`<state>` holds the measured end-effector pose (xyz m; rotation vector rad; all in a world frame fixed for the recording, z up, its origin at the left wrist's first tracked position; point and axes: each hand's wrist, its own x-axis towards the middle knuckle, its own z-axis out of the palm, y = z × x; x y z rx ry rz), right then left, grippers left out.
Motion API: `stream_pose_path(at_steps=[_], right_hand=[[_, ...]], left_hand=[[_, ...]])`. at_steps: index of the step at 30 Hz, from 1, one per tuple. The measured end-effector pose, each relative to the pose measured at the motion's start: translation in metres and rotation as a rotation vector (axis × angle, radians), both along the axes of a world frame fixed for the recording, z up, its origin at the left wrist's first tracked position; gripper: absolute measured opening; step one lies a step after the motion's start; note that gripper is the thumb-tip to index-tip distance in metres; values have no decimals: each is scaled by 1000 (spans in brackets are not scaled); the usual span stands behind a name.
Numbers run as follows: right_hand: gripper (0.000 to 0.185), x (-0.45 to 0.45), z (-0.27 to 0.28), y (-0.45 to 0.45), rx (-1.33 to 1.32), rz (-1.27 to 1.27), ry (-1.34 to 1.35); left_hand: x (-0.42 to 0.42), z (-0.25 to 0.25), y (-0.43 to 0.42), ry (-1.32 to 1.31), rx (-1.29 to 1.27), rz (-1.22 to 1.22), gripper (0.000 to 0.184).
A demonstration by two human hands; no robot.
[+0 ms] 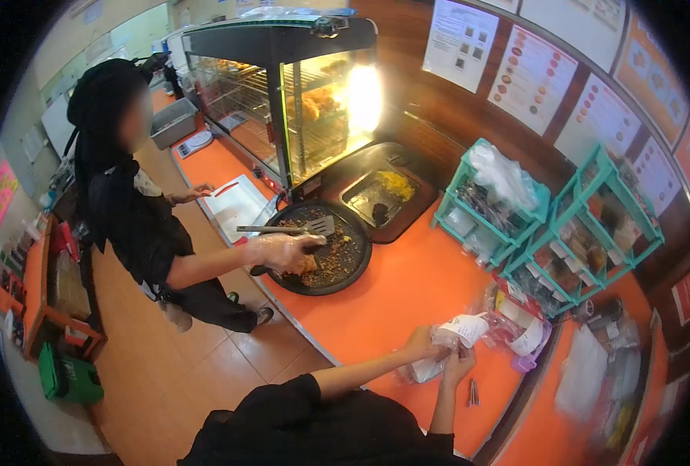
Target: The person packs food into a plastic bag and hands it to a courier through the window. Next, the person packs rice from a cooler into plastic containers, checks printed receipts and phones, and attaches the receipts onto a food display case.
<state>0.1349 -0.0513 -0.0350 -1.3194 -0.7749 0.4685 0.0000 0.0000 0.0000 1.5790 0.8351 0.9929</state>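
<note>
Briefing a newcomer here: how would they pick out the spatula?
Find the lit glass cabinet, then the round black pan beside it. The spatula stretches over that pan: grey with a slotted head, unlike the slim red item nearby.

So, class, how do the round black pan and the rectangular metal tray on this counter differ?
The pan is round and dark; the tray is rectangular and silvery.
Brown crumbs are scattered over the pan, while the tray holds yellow food.
A slotted spatula and a co-worker's gloved hand are over the pan; neither is at the tray.
Both contain food.
</note>
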Motion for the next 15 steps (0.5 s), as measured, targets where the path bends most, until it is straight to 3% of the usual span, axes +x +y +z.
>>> stream_pose_path(at_steps=[2, 5, 8, 11, 12, 15], right_hand=[[24, -1, 8, -4, -115, 127, -89], [22, 21, 17, -10, -205, 278, -199], [22, 30, 20, -11, -314, 236, -205], [23, 14, 45, -13, -241, 357, -124], [22, 26, 19, -10, -275, 272, -319], [26, 25, 36, -14, -382, 269, -273]], left_hand=[[-10, 8, 0, 106, -65, -55, 31], [-2, 19, -7, -27, -89, -9, 31], [4, -6, 0, -88, -2, 22, 32], [-2, 13, -5, -66, -91, -38, 33], [-1, 14, -6, -68, -101, -74, 33], [1, 13, -7, -61, -156, -99, 32]])
